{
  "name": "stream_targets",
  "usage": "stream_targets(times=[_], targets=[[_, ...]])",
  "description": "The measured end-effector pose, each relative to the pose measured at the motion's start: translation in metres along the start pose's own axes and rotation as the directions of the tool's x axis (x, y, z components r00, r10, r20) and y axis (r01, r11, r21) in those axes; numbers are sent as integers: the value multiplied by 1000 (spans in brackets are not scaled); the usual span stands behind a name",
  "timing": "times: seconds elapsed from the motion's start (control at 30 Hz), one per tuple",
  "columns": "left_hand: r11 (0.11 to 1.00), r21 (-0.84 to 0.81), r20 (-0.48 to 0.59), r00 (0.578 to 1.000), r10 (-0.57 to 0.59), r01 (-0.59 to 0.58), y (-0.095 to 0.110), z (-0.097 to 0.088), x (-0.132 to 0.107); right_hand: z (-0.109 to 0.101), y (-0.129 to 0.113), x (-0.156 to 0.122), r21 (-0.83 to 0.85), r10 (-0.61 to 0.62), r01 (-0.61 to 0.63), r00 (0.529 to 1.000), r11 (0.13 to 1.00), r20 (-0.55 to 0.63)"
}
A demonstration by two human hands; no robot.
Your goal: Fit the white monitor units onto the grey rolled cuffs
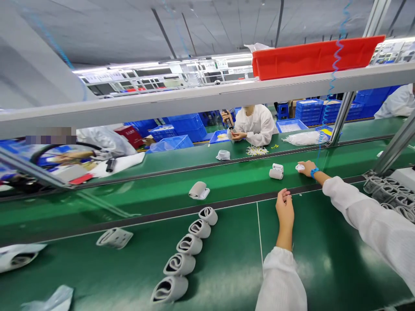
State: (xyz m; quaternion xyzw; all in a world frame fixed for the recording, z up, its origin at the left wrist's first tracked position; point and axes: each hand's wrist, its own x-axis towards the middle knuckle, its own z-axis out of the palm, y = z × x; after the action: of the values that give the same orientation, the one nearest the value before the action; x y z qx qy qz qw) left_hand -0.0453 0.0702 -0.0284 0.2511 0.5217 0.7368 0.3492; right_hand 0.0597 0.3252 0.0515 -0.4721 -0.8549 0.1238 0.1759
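My right hand (308, 168), wearing a blue wristband (314, 172), reaches over the green conveyor belt. Its fingers close on a small white device (299, 167), which looks like a wrist blood pressure monitor and is partly covered by the fingers. Left of it on the belt lies another white monitor with its grey cuff rolled up (276, 172). At the belt's near edge, my left hand (285, 211) is held with loosely bent fingers and nothing visible in it. A slanting row of several rolled grey cuffs (189, 244) stands on the green worktop to the left.
More cuffed monitors lie on the belt (199, 190) and the worktop (115, 238). Many rolled cuffs (394, 194) are packed at right. A metal rail (201, 100) crosses ahead, carrying a red bin (317, 58). A co-worker (257, 125) sits opposite; another's arm (73, 156) is at left.
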Motion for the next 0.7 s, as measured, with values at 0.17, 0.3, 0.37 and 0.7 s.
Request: stream_targets(times=[0.17, 0.3, 0.37, 0.7], targets=[[991, -123, -11, 999, -52, 50, 3, 6, 2, 2, -27, -29, 77, -11, 2, 993, 997, 120], [916, -351, 55, 981, -187, 194, 9, 11, 2, 18, -58, -105, 246, -208, 166, 966, 955, 157], [855, -432, 102, 957, -270, 288, 12, 13, -2, 25, -70, -149, 416, -403, 329, 909, 848, 102], [863, -386, 216, 941, -260, 327, 15, 7, -12, -97, 30, -224, 204, -172, 158, 983, 966, 56]])
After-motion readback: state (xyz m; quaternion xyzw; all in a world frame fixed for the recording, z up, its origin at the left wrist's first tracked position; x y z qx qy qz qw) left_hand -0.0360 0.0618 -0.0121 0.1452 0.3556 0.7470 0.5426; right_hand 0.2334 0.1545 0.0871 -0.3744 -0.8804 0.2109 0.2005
